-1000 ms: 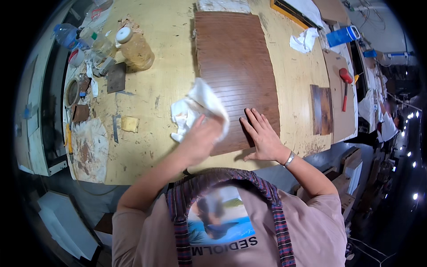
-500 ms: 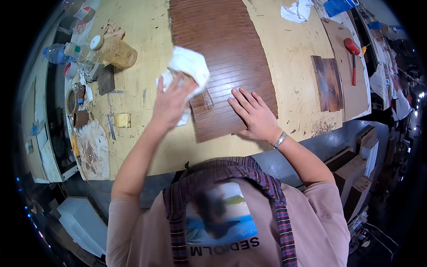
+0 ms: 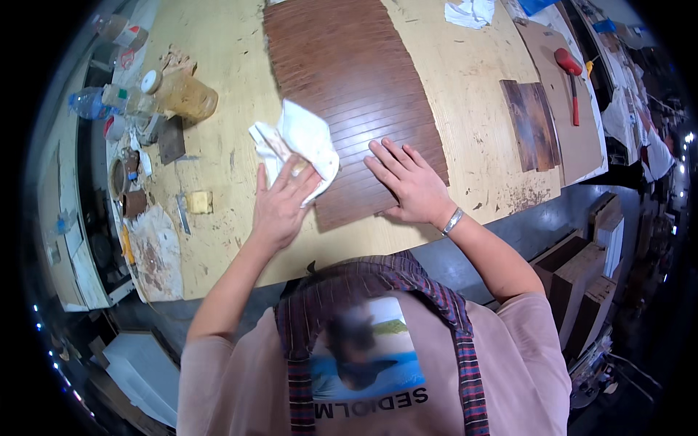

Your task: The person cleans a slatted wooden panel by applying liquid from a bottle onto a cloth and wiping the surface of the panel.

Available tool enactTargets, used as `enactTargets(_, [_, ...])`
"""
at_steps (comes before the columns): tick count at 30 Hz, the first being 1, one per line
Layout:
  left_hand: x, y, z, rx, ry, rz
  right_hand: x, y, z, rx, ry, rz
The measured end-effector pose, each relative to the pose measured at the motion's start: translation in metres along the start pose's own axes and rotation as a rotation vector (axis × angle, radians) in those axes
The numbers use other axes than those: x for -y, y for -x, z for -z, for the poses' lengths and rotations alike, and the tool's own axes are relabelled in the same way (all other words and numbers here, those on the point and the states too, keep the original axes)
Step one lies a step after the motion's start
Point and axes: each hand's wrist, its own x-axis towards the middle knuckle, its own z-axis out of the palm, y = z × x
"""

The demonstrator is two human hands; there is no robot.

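A long brown wood panel [image 3: 356,80] with many crosswise grooves lies on the pale workbench, its near end close to the bench's front edge. My left hand [image 3: 280,214] has its fingers on a crumpled white cloth [image 3: 309,138], which overlaps the panel's left edge near that end. Part of the cloth hangs over the bench beside the panel. On the near right part of the panel, my right hand [image 3: 411,183] rests flat with fingers stretched out and nothing held.
Left on the bench stand a jar of yellowish liquid [image 3: 187,96] and several plastic bottles, with a yellow block [image 3: 199,202] and a stained cloth [image 3: 155,251] nearer. At right lie dark wood pieces [image 3: 529,125], a red mallet [image 3: 568,64] and a white crumpled cloth [image 3: 470,12].
My left hand and the cloth have come nearer to me along the panel's left edge. The lighter patch seen beside the cloth no longer shows. My right hand stays flat on the panel.
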Motion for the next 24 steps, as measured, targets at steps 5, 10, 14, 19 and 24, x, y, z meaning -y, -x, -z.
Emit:
enactTargets(5, [0.039, -0.028, -0.004, -0.180, -0.072, -0.017, 0.003, -0.002, 0.002, -0.045, 0.003, 0.024])
enactTargets(10, [0.025, -0.005, -0.005, -0.145, -0.118, -0.099, 0.005, -0.003, 0.001, -0.054, 0.014, 0.007])
enactTargets(14, [0.032, -0.026, -0.001, -0.123, -0.134, -0.023, 0.006, -0.002, 0.000, -0.055, 0.030, 0.015])
enactTargets(19, [0.021, -0.002, -0.003, -0.005, -0.033, -0.064, 0.007, 0.000, -0.001, -0.063, 0.034, -0.007])
enactTargets(24, [0.018, -0.026, -0.001, -0.166, -0.009, -0.087, 0.005, 0.001, -0.003, -0.076, 0.049, 0.002])
